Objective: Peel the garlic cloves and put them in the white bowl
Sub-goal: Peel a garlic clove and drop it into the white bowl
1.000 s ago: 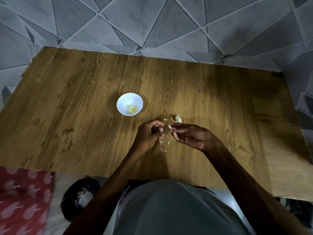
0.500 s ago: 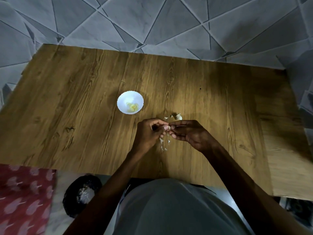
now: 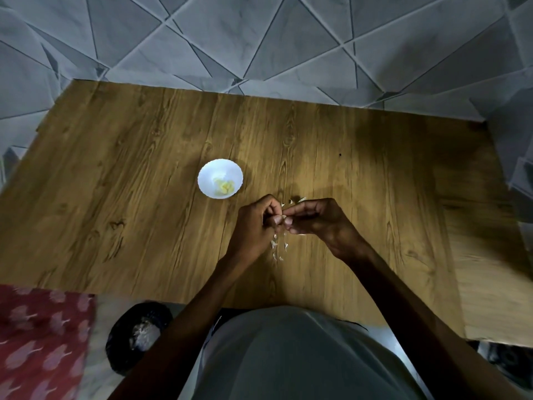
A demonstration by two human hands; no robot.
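Where their curled fingertips meet, the left hand and right hand pinch a mostly hidden garlic clove in a narrow grip, wrists angled inward above the worktop. Peel scraps lie just beneath. The white bowl, holding peeled cloves, stands near the left hand.

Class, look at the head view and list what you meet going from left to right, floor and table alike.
Red patterned cloth → black bag → white bowl → left hand → garlic clove pinched between both hands → right hand.
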